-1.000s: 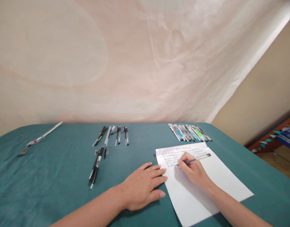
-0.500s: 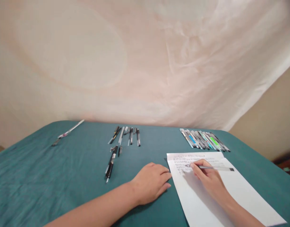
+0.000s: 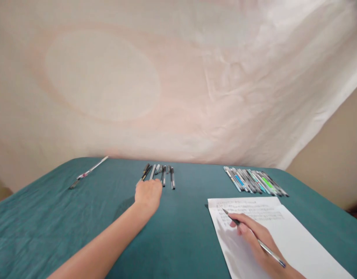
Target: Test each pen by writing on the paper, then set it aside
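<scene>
My left hand [image 3: 148,193] reaches forward over the teal table [image 3: 79,217], just in front of a small row of dark and silver pens [image 3: 167,174]. It covers the spot where black pens lay, and its fingers curl down out of sight. My right hand [image 3: 254,238] rests on a white sheet of paper [image 3: 295,236] and is closed on a slim silver pen [image 3: 270,254]. The pen's tip touches the sheet below several lines of handwriting [image 3: 248,209].
A second row of several pens [image 3: 255,180], some with blue and green parts, lies at the back right. A long thin white pen-like object [image 3: 89,171] lies at the back left. A pale cloth backdrop [image 3: 167,85] hangs behind the table.
My left hand left its place beside the paper and moved forward and left onto the black pens. My right hand slid down the sheet and the pen now slants back toward me.
</scene>
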Motion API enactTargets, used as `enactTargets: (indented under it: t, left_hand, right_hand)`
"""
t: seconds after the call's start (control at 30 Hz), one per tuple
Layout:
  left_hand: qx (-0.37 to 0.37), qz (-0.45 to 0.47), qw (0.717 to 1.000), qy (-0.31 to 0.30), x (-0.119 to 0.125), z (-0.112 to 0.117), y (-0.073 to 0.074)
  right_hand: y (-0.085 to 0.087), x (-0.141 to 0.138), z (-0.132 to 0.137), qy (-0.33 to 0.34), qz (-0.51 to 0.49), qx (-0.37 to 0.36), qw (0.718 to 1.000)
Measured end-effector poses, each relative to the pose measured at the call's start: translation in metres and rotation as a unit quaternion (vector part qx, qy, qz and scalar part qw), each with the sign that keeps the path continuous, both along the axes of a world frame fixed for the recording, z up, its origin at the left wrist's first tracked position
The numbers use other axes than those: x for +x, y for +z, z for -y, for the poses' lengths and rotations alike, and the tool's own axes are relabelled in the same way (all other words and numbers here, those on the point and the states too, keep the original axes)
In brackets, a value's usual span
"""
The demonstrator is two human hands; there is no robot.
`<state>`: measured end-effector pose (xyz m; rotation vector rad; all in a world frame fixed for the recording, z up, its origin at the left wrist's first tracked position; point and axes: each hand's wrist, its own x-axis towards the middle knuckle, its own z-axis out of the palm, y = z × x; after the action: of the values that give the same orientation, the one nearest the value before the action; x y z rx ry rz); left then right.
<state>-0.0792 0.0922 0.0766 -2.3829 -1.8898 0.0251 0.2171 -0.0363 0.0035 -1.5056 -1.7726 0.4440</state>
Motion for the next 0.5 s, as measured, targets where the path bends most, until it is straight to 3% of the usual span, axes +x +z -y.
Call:
enactTargets:
  t: [0.17,0.33,0.43,0.5]
  left_hand:
    - [-0.015,0.0,1.0,-0.006,0.005,0.001,-0.006]
    - [-0.032,0.015,0.999,-0.04,0.005,0.004,-0.003]
    - [-0.047,0.041,0.994,-0.085,0.012,0.01,-0.003]
    - [-0.068,0.112,0.981,-0.143,0.021,0.015,-0.006]
  right_hand:
    - [0.0,0.004,-0.001,-0.014,0.05,0.0,0.999]
    - [0.006,0.001,-0.002,0.04,0.021,0.007,0.999]
    - [0.01,-0.001,-0.002,0.067,0.012,0.006,0.998]
    - [0.012,-0.002,-0.001,0.07,0.012,0.002,0.997]
